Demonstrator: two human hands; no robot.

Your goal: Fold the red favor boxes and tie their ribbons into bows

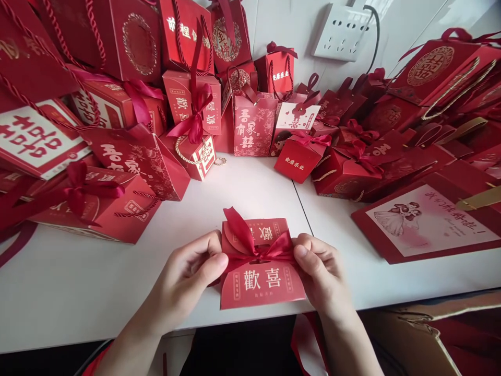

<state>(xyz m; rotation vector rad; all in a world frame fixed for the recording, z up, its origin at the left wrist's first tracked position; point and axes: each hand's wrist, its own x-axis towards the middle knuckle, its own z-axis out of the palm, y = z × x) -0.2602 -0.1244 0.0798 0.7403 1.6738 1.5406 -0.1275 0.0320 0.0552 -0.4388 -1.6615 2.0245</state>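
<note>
A flat red gift box [261, 282] with white characters lies at the near edge of the white table [78, 282]. A red satin ribbon [254, 248] crosses its top, one end sticking up to the left. My left hand [188, 277] pinches the ribbon and the box's left edge between thumb and fingers. My right hand [319, 269] pinches the ribbon's right end at the box's right edge. Both hands are closed on the ribbon.
Several red gift boxes and bags with ribbons and cord handles crowd the back and left [129, 156]. More lie piled on the right [352, 167]. A red card with a pink picture [426, 222] lies right. A white power strip [340, 31] hangs on the wall. A cardboard box [422, 334] sits below.
</note>
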